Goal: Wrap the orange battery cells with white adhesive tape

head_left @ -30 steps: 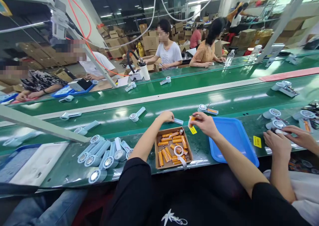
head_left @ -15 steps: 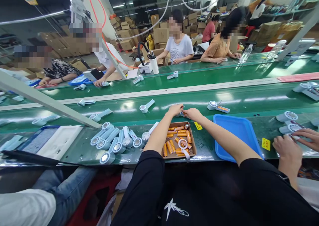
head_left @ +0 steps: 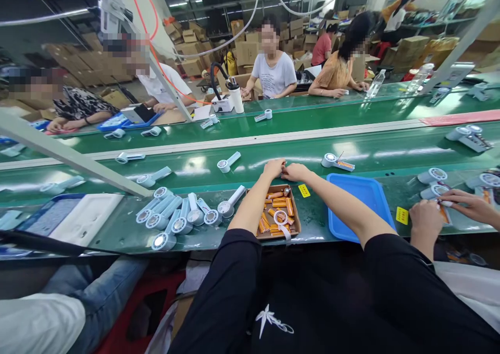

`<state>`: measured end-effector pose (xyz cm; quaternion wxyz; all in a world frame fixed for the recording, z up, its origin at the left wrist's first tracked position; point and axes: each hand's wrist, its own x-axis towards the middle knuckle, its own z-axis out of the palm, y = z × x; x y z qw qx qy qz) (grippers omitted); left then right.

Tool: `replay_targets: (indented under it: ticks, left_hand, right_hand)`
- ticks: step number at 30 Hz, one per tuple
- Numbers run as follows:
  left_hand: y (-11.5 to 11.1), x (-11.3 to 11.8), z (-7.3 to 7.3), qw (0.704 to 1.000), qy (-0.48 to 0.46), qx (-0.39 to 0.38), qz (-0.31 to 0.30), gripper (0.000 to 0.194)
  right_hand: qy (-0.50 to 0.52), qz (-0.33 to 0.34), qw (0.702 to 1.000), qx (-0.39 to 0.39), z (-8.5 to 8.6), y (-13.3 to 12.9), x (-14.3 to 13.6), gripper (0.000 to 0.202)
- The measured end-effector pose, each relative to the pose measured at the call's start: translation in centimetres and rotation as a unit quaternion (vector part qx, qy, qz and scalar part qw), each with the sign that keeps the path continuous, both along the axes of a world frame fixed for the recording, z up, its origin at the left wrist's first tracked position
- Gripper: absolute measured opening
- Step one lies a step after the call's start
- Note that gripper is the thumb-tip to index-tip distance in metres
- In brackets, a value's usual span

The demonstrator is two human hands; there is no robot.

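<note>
My left hand (head_left: 275,168) and my right hand (head_left: 294,172) meet over the near edge of the green conveyor, fingers closed and fingertips together. Whatever is pinched between them is too small and hidden to make out. Just below my wrists lies an open cardboard box (head_left: 294,231) of orange cylindrical batteries (head_left: 279,204), with a roll of white tape (head_left: 280,217) on top. Left of my left forearm, several light-blue handheld fans (head_left: 180,225) lie in a cluster. Right of my hands, a fan with an orange battery in its open handle (head_left: 338,161) lies on the belt.
An empty blue tray (head_left: 359,208) sits under my right forearm. A co-worker's hands (head_left: 427,218) work on a fan at the right. A slanted metal post (head_left: 78,153) crosses the left side. Other people sit across the belt, near a white bottle (head_left: 236,99).
My hands stay together in nearly the same place; a light-blue bit glimpsed between them is now hidden. Across the belt, a person's hand has drawn back from a fan. The view has shifted slightly.
</note>
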<state>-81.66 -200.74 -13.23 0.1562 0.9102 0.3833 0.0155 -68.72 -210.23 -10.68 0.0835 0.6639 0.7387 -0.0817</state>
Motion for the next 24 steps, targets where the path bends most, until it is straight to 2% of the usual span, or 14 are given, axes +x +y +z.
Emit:
replay_targets:
  ticks: [4, 10, 13, 16, 20, 24]
  left_hand:
    - [-0.1, 0.7, -0.1, 1.0, -0.013, -0.009, -0.001, 0.024]
    - [-0.2, 1.7, -0.7, 0.999, -0.033, -0.027, 0.01, 0.028]
    - [-0.1, 2.1, -0.8, 0.999, -0.036, -0.033, 0.01, 0.027]
    - [-0.3, 2.4, -0.6, 0.999, -0.039, -0.035, 0.009, 0.026]
    - [-1.0, 2.4, -0.2, 0.998, -0.05, -0.034, 0.012, 0.023]
    - [-2.1, 2.8, 0.8, 0.998, -0.058, -0.032, 0.02, 0.021]
  right_hand:
    - [-0.012, 0.011, 1.0, 0.004, 0.9, 0.1, 0.3, 0.04]
    - [-0.008, 0.003, 1.0, 0.028, 2.2, -1.8, 4.0, 0.036]
    - [0.002, -0.014, 0.999, 0.04, 1.7, -3.1, 4.8, 0.042]
    - [0.001, -0.032, 0.999, 0.037, 0.7, -3.3, 4.1, 0.045]
    - [-0.01, -0.045, 0.999, 0.013, -0.5, -2.3, 2.3, 0.048]
    - [-0.017, -0.05, 0.999, -0.01, -0.4, -0.8, 1.8, 0.048]
